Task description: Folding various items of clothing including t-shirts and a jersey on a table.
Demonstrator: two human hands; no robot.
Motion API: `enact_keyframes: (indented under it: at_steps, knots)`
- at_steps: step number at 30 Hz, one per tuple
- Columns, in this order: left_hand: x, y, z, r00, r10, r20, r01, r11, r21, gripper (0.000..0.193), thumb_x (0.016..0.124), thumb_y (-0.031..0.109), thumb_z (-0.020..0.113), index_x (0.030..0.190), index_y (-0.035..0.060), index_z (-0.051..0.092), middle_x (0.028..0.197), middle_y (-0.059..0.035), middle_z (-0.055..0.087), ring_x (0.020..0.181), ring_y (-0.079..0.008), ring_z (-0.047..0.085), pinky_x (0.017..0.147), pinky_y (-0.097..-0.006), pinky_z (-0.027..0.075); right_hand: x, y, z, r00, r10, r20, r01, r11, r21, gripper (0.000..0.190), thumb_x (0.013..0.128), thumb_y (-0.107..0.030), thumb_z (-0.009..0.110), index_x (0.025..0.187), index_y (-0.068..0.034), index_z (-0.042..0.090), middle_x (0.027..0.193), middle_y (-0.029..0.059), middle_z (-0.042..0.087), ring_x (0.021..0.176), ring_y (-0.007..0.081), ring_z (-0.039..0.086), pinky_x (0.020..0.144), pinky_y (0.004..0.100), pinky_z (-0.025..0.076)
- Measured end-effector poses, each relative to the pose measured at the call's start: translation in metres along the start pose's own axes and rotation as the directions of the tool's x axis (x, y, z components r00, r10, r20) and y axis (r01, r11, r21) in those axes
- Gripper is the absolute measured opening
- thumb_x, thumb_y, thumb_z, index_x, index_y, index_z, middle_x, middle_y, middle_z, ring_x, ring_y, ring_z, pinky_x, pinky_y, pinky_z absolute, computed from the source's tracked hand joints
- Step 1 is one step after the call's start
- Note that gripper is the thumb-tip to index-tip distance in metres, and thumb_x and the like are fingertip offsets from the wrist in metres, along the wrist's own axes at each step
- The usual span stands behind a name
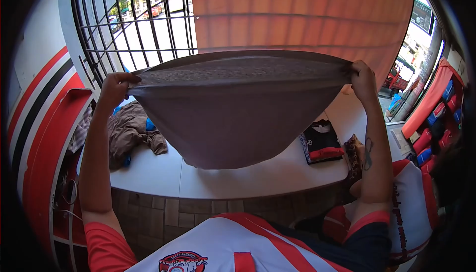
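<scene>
A grey-brown cloth garment (238, 119) is stretched wide between both hands above a white table (148, 179). My left hand (118, 87) pinches its upper left corner, and my right hand (362, 78) grips the upper right corner. The cloth's lower edge hangs in a curve over the tabletop. Behind my left forearm a crumpled brown garment (130, 130) lies with bits of blue cloth. To the right of the hanging cloth rests a folded black garment (320, 138) with a red folded piece (326, 154) on it.
A patterned brown item (355, 153) lies near the table's right end. A person in a white and red shirt (412, 201) is close on the right. A barred window (148, 22) and an orange curtain (297, 15) stand beyond the table; a red shelf unit (55, 153) is at left.
</scene>
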State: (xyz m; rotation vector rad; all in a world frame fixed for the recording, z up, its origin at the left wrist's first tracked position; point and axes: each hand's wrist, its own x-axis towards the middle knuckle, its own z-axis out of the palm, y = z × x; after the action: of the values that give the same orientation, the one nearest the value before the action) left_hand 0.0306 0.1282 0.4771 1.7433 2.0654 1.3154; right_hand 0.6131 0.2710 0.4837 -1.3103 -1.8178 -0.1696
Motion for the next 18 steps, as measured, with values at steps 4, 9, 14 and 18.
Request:
enact_keyframes:
  at_steps: [4, 9, 14, 18]
  knots:
    - [-0.005, -0.017, -0.022, 0.996, -0.033, -0.077, 0.021, 0.989, -0.145, 0.031, 0.086, 0.0, 0.039, 0.094, -0.0004, 0.069, 0.076, -0.0062, 0.068, 0.046, -0.0071, 0.052, 0.04, -0.0217, 0.041, -0.002, -0.011, -0.008, 0.996, -0.084, 0.033, 0.083, 0.995, 0.056, 0.03, 0.079, 0.008, 0.043, 0.092, -0.002, 0.068, 0.081, 0.0063, 0.061, 0.065, 0.0121, 0.06, 0.049, 0.0271, 0.047]
    - [-0.019, -0.038, -0.038, 0.981, 0.002, -0.193, -0.044, 0.976, -0.212, 0.031, 0.087, 0.002, 0.039, 0.095, 0.0004, 0.069, 0.078, -0.0056, 0.068, 0.054, -0.0071, 0.056, 0.047, -0.0223, 0.045, -0.009, -0.047, -0.024, 0.997, -0.035, 0.07, 0.024, 0.988, 0.15, 0.03, 0.085, 0.005, 0.041, 0.095, -0.003, 0.068, 0.084, 0.0022, 0.064, 0.065, 0.008, 0.059, 0.05, 0.021, 0.045]
    - [-0.043, -0.044, -0.067, 0.991, -0.029, -0.132, -0.013, 0.952, -0.306, 0.027, 0.089, 0.003, 0.043, 0.093, 0.0, 0.07, 0.081, -0.0054, 0.067, 0.062, -0.0067, 0.057, 0.054, -0.0222, 0.047, -0.031, -0.076, -0.035, 0.984, 0.084, 0.158, -0.136, 0.924, 0.356, 0.026, 0.088, 0.001, 0.042, 0.1, -0.002, 0.065, 0.087, 0.003, 0.064, 0.065, 0.0074, 0.056, 0.054, 0.0215, 0.045]
    - [-0.069, -0.054, -0.117, 0.99, 0.052, -0.13, -0.101, 0.905, -0.413, 0.022, 0.09, 0.005, 0.047, 0.089, -0.0005, 0.068, 0.082, -0.0047, 0.064, 0.07, -0.0074, 0.059, 0.059, -0.0201, 0.047, -0.041, -0.098, -0.047, 0.996, 0.062, 0.065, -0.086, 0.851, 0.518, 0.013, 0.09, -0.005, 0.051, 0.096, -0.002, 0.062, 0.087, 0.0013, 0.062, 0.076, 0.0071, 0.055, 0.065, 0.0228, 0.045]
